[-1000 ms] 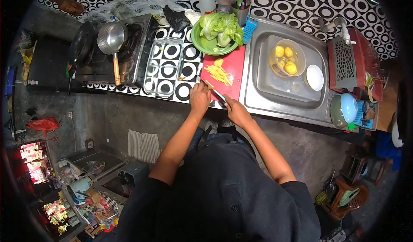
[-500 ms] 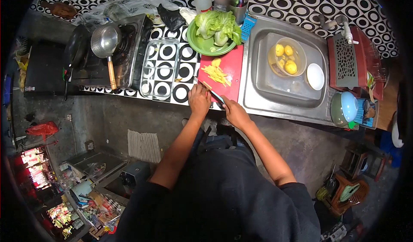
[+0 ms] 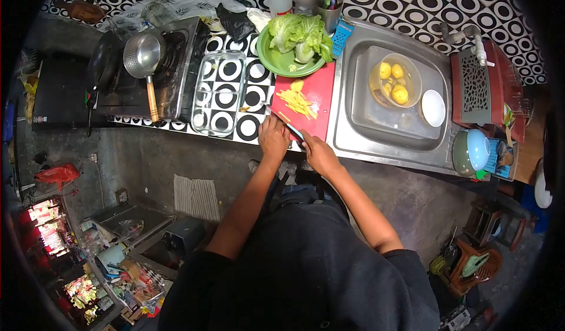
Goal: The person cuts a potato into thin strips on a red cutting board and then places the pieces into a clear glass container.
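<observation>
On the near edge of the red cutting board (image 3: 323, 84), my right hand (image 3: 321, 155) is wrapped round a knife with a light blue handle (image 3: 295, 132). Its blade points up and left across the board's corner. My left hand (image 3: 274, 138) is beside the blade with its fingers curled down; what they hold, if anything, is hidden. A pile of yellow potato strips (image 3: 297, 104) lies beyond the knife, with a larger potato piece (image 3: 296, 85) behind it. One separate strip (image 3: 284, 117) rests close to the blade.
A green bowl (image 3: 268, 59) of lettuce stands behind the board, beside a blue grater (image 3: 341, 35). Rightward, the sink (image 3: 344, 119) holds a tub (image 3: 376, 95) of peeled potatoes and a white bowl (image 3: 434, 108). Leftward are a glass dish (image 3: 219, 132) and a stove with a saucepan (image 3: 142, 53).
The view has shifted very slightly. Both hands and the knife stay at the board's near edge, with barely any visible movement.
</observation>
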Available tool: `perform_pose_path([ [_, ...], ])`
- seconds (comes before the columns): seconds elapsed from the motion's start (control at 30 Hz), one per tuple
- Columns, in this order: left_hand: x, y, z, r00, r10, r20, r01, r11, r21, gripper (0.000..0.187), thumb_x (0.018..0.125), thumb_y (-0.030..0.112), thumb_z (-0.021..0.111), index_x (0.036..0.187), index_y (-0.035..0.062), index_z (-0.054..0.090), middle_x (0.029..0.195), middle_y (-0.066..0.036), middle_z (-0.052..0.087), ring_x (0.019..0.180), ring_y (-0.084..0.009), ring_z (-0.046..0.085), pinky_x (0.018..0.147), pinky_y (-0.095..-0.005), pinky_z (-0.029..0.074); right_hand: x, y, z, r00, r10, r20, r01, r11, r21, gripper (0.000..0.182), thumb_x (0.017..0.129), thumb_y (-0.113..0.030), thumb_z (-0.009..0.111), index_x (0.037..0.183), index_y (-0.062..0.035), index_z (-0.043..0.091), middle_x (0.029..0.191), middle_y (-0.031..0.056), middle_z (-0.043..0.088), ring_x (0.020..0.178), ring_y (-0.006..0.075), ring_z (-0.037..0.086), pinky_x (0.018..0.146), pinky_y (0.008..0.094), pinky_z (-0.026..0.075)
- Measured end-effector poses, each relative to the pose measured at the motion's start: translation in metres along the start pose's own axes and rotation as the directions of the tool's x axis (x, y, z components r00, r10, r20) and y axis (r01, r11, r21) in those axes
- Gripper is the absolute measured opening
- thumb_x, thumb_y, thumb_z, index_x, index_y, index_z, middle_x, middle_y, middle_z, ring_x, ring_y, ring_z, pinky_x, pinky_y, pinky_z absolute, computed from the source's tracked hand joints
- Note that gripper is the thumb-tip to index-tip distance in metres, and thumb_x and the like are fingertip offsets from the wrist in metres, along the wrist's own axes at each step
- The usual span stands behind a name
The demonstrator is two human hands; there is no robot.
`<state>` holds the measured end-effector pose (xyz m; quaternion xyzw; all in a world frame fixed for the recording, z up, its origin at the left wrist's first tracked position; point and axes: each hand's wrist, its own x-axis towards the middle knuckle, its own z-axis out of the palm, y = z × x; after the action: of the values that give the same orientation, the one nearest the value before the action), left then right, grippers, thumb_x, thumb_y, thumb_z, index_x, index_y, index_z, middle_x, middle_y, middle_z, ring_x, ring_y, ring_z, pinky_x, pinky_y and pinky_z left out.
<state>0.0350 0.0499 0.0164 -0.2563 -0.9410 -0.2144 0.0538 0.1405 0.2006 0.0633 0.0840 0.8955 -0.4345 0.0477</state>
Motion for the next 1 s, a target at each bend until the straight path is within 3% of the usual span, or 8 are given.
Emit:
perform_pose_path([
  [0.7,0.001,-0.003,-0.001,1.0,0.01,-0.008,-0.01,1.0,-0.013,0.034,0.081,0.01,0.075,0.111,-0.0062,0.071,0.119,-0.018,0.064,0.12,-0.0385,0.059,0.101,-0.0481,0.046,0.018,0.003,0.01,1.0,-0.013,0.013,0.013,1.0,0.004,0.047,0.103,-0.017,0.056,0.149,-0.0098,0.047,0.099,0.0266,0.067,0.09,0.0478,0.068,0.078,0.0551,0.055],
  [0.83,0.0,0.0,-0.003,0.999,-0.02,0.033,0.021,0.999,-0.033,0.034,0.082,0.009,0.074,0.111,-0.007,0.071,0.122,-0.019,0.064,0.123,-0.0391,0.058,0.101,-0.0486,0.046,0.025,0.001,0.012,0.999,0.02,0.037,-0.02,1.0,-0.01,0.048,0.103,-0.014,0.057,0.15,-0.0125,0.047,0.103,0.0272,0.068,0.097,0.0473,0.067,0.083,0.053,0.053],
  [1.0,0.0,0.001,-0.001,1.0,0.006,-0.031,-0.007,1.0,-0.018,0.03,0.083,0.009,0.073,0.108,-0.0072,0.072,0.124,-0.02,0.065,0.121,-0.0396,0.059,0.101,-0.0494,0.046,0.025,0.004,0.013,0.999,0.025,0.036,-0.025,1.0,0.008,0.048,0.102,-0.013,0.057,0.149,-0.0117,0.047,0.103,0.0271,0.068,0.097,0.0474,0.067,0.083,0.0532,0.053],
])
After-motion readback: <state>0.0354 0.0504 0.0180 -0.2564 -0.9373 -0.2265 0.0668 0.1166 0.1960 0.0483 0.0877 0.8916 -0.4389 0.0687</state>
